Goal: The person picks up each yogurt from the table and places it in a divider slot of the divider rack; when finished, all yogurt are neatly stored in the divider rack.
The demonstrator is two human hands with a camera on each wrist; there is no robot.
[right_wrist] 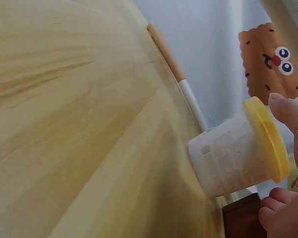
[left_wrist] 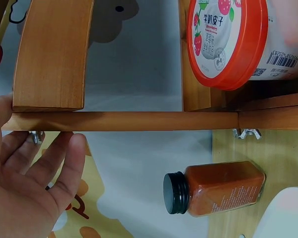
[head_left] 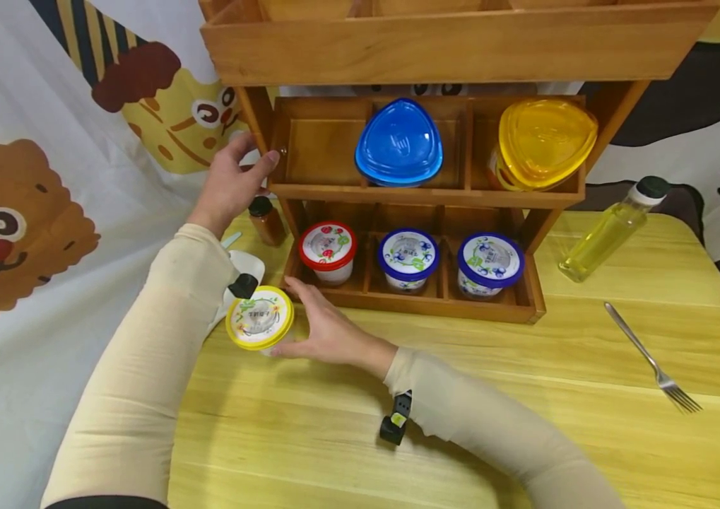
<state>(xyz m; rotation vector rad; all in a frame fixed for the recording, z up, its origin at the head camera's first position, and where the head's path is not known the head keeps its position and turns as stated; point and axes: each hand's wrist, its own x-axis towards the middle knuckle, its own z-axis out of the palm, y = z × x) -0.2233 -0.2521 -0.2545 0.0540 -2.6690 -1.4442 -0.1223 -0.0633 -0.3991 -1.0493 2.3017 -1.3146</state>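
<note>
At the left of a wooden rack [head_left: 417, 304], my left hand [head_left: 232, 184] grips the side panel's edge, its fingers by a wing nut [left_wrist: 37, 137] in the left wrist view. My right hand [head_left: 334, 329] is spread beside a yellow-lidded tub [head_left: 261, 318], its thumb near the lid's rim. In the right wrist view the fingers [right_wrist: 274, 202] stand apart from the tub, which rests on the table. On the bottom tier sit a red-lidded strawberry tub [head_left: 328, 247] and two blue-lidded tubs, one in the middle [head_left: 408, 256] and one at right [head_left: 490, 261].
The middle tier bears a blue-lidded container [head_left: 400, 145] and a yellow-lidded container [head_left: 545, 145]. A black-capped spice bottle [head_left: 267, 223] and a white utensil [head_left: 248, 264] lie left of the rack. At right are an oil bottle [head_left: 610, 232] and a fork [head_left: 652, 360].
</note>
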